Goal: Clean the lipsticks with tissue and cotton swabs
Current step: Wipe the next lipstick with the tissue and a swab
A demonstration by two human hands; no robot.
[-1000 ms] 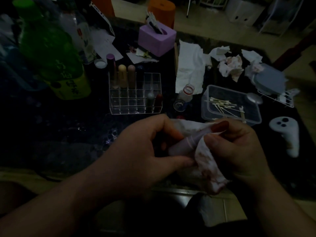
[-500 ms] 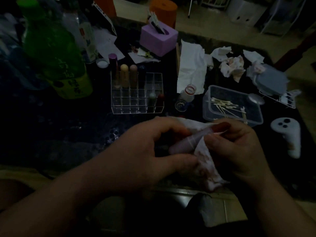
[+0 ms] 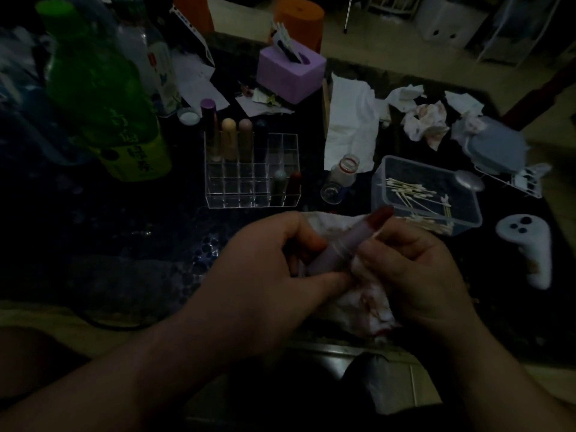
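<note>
An open lipstick (image 3: pixel 346 244) with a red tip lies slanted between both hands over the table's near edge. My left hand (image 3: pixel 265 269) grips its pale tube at the lower end. My right hand (image 3: pixel 414 269) presses a red-stained tissue (image 3: pixel 367 304) against the tube just below the red tip. A clear acrylic organizer (image 3: pixel 252 182) behind my hands holds several lipsticks upright. To the right, a clear plastic box (image 3: pixel 427 194) holds cotton swabs.
A green bottle (image 3: pixel 99 88) and a clear bottle stand at the back left. A purple tissue box (image 3: pixel 291 73), a flat tissue (image 3: pixel 349 126), crumpled stained tissues (image 3: pixel 427 123), a small open bottle (image 3: pixel 339 176) and a white controller (image 3: pixel 530 244) lie around.
My right hand has slid the tissue down the tube, so more of the lipstick's red tip and upper tube shows. My left hand keeps its hold.
</note>
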